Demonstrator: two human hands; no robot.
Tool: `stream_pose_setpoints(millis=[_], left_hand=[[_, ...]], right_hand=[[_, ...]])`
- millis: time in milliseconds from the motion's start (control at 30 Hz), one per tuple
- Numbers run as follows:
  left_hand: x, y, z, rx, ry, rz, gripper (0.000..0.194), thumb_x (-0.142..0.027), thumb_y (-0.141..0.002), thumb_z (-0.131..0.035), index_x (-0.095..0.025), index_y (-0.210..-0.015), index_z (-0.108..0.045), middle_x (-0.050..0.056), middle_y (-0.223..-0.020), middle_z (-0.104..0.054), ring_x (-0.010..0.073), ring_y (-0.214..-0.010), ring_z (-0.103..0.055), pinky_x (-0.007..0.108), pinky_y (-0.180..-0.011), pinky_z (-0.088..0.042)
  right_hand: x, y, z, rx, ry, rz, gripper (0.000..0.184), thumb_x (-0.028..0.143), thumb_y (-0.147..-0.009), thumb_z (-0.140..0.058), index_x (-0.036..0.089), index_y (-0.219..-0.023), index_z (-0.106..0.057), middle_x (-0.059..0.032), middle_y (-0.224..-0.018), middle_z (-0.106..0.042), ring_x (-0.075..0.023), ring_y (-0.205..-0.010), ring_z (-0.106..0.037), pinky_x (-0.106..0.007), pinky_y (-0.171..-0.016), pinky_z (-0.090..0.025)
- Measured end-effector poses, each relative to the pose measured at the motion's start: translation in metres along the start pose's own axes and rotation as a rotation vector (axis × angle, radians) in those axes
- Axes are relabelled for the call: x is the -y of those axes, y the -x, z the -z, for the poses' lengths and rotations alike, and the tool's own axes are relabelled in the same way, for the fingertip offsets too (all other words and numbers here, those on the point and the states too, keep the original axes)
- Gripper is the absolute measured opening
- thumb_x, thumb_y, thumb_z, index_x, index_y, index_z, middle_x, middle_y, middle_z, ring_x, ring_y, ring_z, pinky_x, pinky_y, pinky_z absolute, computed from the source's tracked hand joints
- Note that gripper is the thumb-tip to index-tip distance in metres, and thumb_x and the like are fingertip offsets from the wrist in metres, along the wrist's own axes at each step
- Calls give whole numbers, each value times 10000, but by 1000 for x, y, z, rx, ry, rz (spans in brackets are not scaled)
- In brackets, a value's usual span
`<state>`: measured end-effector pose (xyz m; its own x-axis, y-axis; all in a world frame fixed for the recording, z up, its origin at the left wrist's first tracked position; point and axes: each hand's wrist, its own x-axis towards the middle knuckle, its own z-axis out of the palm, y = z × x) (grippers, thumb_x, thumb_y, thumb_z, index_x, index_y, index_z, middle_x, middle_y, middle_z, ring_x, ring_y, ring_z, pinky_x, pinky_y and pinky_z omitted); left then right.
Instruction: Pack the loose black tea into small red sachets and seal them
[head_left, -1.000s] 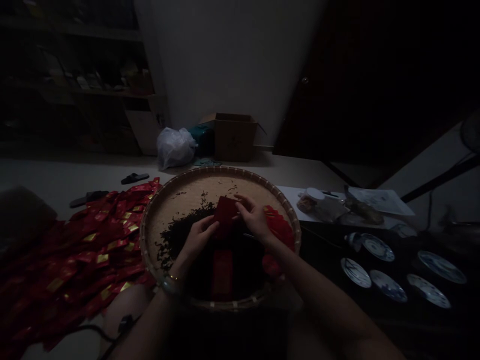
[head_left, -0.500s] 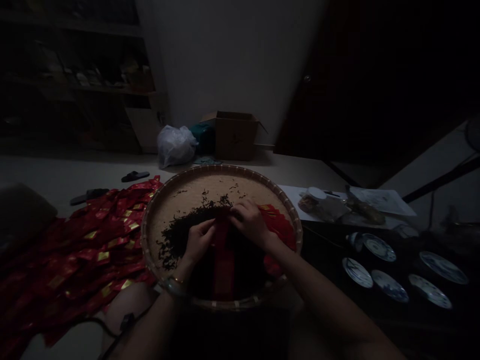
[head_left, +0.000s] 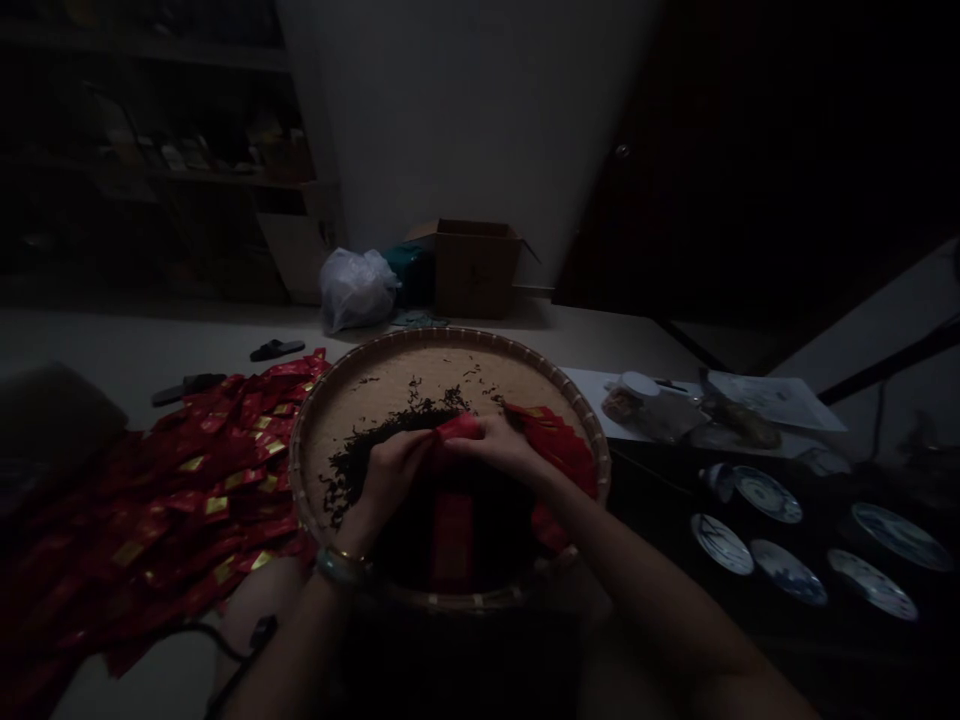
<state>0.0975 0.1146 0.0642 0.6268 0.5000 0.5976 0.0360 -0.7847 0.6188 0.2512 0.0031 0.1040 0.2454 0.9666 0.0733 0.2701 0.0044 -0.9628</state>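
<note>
Gripping one red packet point(head_left: 457, 430) are left hand point(head_left: 390, 470) and right hand point(head_left: 502, 446), gold labels point(head_left: 217, 505) illegible.

Round tray point(head_left: 442, 375); left hand point(head_left: 391, 468) and right hand point(head_left: 504, 446) grip red packet point(head_left: 456, 430); red wrappers point(head_left: 559, 445), three o'clock; packet pile point(head_left: 187, 490) outside, nine o'clock.

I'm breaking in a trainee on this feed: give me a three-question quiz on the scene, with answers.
1. Short answer: what do the left hand and right hand both hold?
2. True or false: in this view, the cardboard box stands right of the white plastic bag.
3. Multiple choice: where in the view are the blue-and-white plates? (a) left of the woven tray (b) right of it (c) inside it

Key: 1. A red packet. 2. True. 3. b.
</note>
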Motion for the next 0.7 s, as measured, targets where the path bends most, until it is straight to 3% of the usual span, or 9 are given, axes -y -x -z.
stream_pose_setpoints(millis=[133, 267, 500, 567, 700], left_hand=[[-9, -3, 2, -43, -331, -129, 348, -274, -873, -536, -200, -1212, -565, 86, -1078, -674, 244, -971, -594, 419, -882, -471], [-9, -2, 3, 9, -485, -214, 514, -360, -793, -641, -185, -1259, -516, 121, -1176, -606, 286, -1007, -541, 440, -876, -448], [-1, 2, -2, 6, -482, -299, 377, -256, -837, -572, -169, -1203, -550, 124, -1148, -593, 268, -983, -505, 424, -895, -431], [-1, 4, -3, 28, -485, -326, 379, -254, -824, -585, -169, -1193, -561, 130, -1172, -579, 274, -997, -496, 431, -911, -419], [-4, 7, -2, 73, -526, -342, 404, -252, -789, -624, -172, -1183, -578, 119, -1127, -612, 293, -1006, -497, 439, -905, -395]], right_hand=[[-14, -4, -8, -115, -26, 23, 234, 338, -740, -627, 156, -873, -689, -44, -857, -705, -206, -791, -625, -332, -760, -478], [-20, -4, -19, -204, -48, 102, 233, 294, -762, -597, 173, -942, -681, -54, -929, -700, -209, -859, -619, -354, -829, -465], [0, 4, -16, 88, -344, -96, 351, 418, -686, -723, 144, -904, -690, -22, -839, -685, -187, -833, -605, -350, -859, -435], [-1, 5, -16, 90, -423, -147, 369, 454, -692, -717, 138, -882, -692, -16, -799, -679, -174, -800, -599, -338, -854, -424], [-20, -2, -22, -35, -582, -237, 437, 557, -697, -670, 124, -749, -677, -26, -708, -664, -154, -708, -578, -323, -827, -419]])
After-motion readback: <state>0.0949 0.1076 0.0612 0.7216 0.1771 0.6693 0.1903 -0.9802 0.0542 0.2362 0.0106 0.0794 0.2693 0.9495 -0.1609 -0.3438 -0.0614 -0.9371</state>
